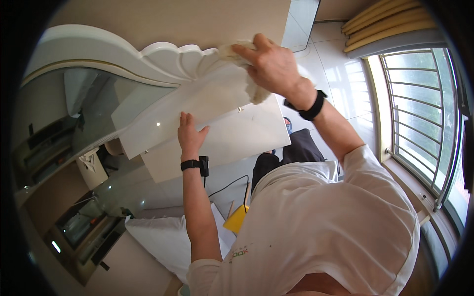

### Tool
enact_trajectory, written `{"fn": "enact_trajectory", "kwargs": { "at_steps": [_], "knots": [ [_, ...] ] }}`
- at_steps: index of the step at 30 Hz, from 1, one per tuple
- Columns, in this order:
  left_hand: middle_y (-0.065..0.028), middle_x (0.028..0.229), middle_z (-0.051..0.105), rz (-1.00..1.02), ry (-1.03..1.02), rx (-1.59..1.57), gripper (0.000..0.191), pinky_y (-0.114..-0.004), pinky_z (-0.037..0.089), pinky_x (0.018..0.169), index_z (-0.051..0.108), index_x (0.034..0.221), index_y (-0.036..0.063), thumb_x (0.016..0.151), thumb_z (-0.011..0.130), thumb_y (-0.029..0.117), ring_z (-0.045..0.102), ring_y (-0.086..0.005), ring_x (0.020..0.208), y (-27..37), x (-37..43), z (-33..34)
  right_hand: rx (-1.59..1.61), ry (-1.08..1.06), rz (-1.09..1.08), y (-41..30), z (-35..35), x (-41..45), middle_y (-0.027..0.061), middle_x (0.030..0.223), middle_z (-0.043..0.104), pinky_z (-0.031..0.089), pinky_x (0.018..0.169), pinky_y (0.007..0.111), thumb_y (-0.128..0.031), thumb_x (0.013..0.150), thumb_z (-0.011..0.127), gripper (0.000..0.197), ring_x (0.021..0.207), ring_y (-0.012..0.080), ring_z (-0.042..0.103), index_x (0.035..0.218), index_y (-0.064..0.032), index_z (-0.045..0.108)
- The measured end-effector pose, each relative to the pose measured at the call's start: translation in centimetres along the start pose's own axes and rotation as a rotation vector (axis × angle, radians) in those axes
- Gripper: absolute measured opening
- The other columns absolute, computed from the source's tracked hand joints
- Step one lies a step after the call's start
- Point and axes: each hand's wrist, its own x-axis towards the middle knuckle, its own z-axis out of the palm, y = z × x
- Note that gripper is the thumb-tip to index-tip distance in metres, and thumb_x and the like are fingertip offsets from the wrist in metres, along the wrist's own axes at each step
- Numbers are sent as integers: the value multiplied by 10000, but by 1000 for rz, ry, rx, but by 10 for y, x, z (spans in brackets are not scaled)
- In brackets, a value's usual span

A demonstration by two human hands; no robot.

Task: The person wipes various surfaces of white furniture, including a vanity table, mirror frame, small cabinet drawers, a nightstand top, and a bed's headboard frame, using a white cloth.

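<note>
My right hand (276,66) grips a crumpled off-white cloth (257,92). The cloth lies against the right end of the scalloped white mirror frame (163,51), and part of it hangs below my fingers. My left hand (190,135) is empty, thumb and fingers apart, over the white dresser (218,96); whether its palm presses on the surface I cannot tell. To its left the mirror glass (92,96) reflects the room. Small knobs (240,109) show on the dresser front, above a lower white panel (237,137). Both wrists wear black straps.
A barred window (414,114) and a yellow curtain (385,26) are at the right. White bedding (159,236) and a yellow object (236,219) lie near my left arm. A black cable (229,184) runs from the left wrist's device. Tiled floor (326,70) surrounds the dresser.
</note>
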Motion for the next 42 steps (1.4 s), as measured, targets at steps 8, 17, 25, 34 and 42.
{"fn": "enact_trajectory", "kwargs": {
  "at_steps": [8,17,25,34,42],
  "knots": [
    [-345,1465,450,10,-10,70,765,-483,475,1033,544,1275,-71,711,862,337,470,-450,1357,9,7,-5,158,170,-198,-34,36,-2,124,970,560,561,584,418,-72,763,642,452,772,290,663,1209,-130,682],
    [-350,1480,429,-12,-58,58,773,-456,455,1074,547,1284,-97,721,846,341,450,-440,1376,10,6,-6,248,380,51,-3,60,-15,137,965,596,558,649,438,-71,786,624,349,825,341,651,1134,-97,612],
    [-352,1479,425,-25,-49,64,771,-460,442,1087,539,1284,-94,730,843,348,432,-444,1386,7,5,-4,66,124,-164,15,65,-9,109,1017,593,561,659,410,-68,785,641,445,951,304,646,1218,-166,661],
    [-344,1495,413,7,-37,42,784,-467,436,1092,531,1303,-91,734,838,353,414,-434,1404,3,4,-2,319,367,-101,20,97,-15,112,965,590,555,639,413,-98,793,683,454,833,304,647,1240,-167,646],
    [-297,1539,389,-28,-41,-32,820,-436,396,1133,503,1385,-79,763,824,346,386,-386,1441,0,6,-7,86,28,214,50,99,-33,112,973,613,553,660,438,-134,814,659,364,891,314,663,1173,-194,681]
  ]
}}
